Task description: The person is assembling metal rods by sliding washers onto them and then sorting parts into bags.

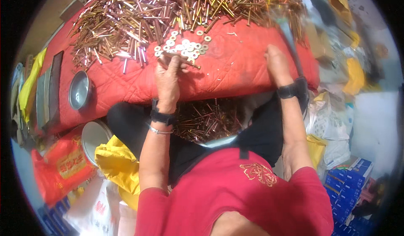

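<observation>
My left hand (168, 78) is closed, thumb and fingers pinching a long brass-coloured bolt (192, 65) that points to the right. Just beyond it, a loose cluster of several flat ring washers (191, 46) lies on the red quilted cloth (235, 67). My right hand (277, 65) hovers over the right part of the cloth, curled closed. Its fingertips are hidden, and I cannot make out what they hold. Beside it a blurred grey-green long-handled thing (291, 40) slants down to the wrist. A big heap of long metal bolts (168, 9) covers the far side.
A grey metal bowl (80, 91) rests at the cloth's left edge. More bolts (206, 120) lie below the front edge, between my legs. A round pale tin (94, 141), yellow sacking (120, 164) and a red bag (63, 166) are at left; blue boxes (347, 189) stack at lower right.
</observation>
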Tool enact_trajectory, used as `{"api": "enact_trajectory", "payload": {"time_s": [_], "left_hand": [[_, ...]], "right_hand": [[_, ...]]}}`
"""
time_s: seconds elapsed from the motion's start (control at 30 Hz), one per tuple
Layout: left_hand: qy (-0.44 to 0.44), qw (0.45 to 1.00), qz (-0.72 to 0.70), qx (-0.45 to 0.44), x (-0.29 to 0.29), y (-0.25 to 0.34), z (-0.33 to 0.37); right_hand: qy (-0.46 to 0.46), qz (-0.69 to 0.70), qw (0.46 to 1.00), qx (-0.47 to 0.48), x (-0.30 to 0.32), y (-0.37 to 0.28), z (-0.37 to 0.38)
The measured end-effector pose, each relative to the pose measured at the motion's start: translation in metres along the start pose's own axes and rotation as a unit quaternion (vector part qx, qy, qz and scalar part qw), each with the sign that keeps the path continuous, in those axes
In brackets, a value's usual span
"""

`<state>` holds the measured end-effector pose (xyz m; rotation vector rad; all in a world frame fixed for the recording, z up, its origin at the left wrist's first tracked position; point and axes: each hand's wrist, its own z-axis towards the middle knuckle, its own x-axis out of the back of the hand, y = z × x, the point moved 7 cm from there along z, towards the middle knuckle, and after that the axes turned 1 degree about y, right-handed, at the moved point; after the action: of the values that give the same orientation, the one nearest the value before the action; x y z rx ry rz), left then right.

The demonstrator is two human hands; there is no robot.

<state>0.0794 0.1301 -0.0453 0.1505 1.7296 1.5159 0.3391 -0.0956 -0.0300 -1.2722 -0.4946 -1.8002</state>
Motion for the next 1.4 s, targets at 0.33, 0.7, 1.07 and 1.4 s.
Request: {"api": "enact_trajectory", "payload": {"time_s": [0.33, 0.7, 1.07, 1.4], "left_hand": [[-0.077, 0.912, 0.35, -0.198, -0.044, -0.01, -0.019], [-0.057, 0.988, 0.087, 0.116, -0.031, -0.028, -0.01], [-0.177, 0.961, 0.055, 0.206, -0.04, -0.029, -0.036], [-0.181, 0.959, 0.135, 0.172, -0.039, -0.015, -0.036]], "right_hand": [[0.023, 0.053, 0.998, 0.008, 0.02, -0.041, 0.011], [-0.098, 0.625, 0.767, -0.104, 0.008, -0.126, 0.003], [-0.084, 0.593, 0.8, 0.023, 0.021, -0.159, 0.008], [-0.202, 0.4, 0.893, 0.032, 0.023, -0.163, 0.005]]}}
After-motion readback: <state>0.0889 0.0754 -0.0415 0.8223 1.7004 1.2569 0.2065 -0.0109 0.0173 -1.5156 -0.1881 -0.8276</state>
